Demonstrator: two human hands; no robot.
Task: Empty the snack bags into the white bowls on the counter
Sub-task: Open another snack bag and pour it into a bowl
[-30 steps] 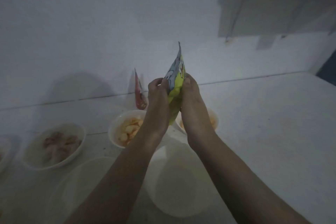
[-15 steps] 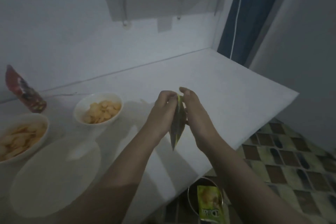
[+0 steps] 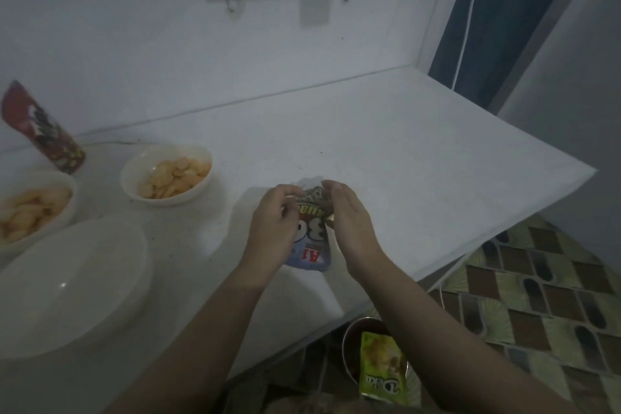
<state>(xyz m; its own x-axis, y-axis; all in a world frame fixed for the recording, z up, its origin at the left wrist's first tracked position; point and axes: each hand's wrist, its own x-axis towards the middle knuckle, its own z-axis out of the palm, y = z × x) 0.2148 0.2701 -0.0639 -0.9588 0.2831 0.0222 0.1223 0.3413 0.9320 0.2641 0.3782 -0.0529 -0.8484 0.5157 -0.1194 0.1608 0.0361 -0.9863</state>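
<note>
A small snack bag [image 3: 311,247], pale blue with red and white print, hangs over the white counter [image 3: 403,158] between both hands. My left hand [image 3: 274,225] pinches its left side and my right hand [image 3: 347,218] grips its right side near the crumpled top. To the left stands a white bowl [image 3: 198,183] of round yellow snacks, and another white bowl [image 3: 64,212] of pale chips lies at the left edge. A larger empty white bowl [image 3: 67,282] sits nearest me.
A red snack bag [image 3: 43,133] leans against the wall at the back left. Below the counter's front edge a round bin [image 3: 351,339] holds a green bag [image 3: 381,368]. The counter ends at a corner on the right, above the tiled floor [image 3: 537,296].
The view swung right. Both hands brought the bag down from in front of the wall to low over the counter, now turned flat so its printed face shows.
</note>
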